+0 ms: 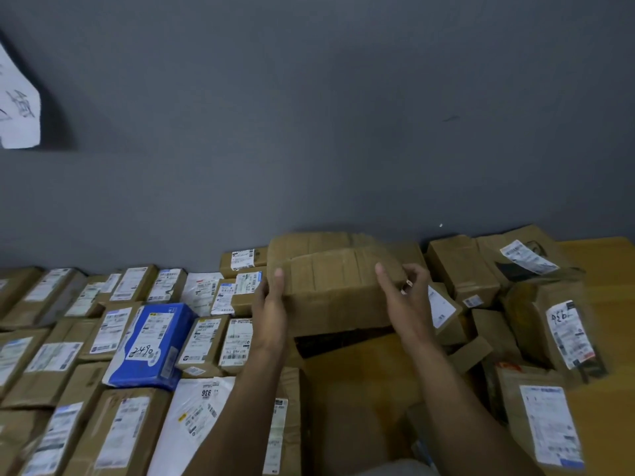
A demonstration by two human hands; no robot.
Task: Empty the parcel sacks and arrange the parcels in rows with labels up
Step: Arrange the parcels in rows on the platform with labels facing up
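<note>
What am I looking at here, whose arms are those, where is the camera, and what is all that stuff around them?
No machine here: a person works with bare hands. The single picture comes from a camera worn on the head, looking forward and down, so the arms reach in from below. The left hand and right hand grip the ends of a brown cardboard box, held above the rest; no label shows on it. To the left, parcels lie in rows, labels up, among them a blue parcel. To the right, more boxes sit in a loose heap before a grey wall.
</note>
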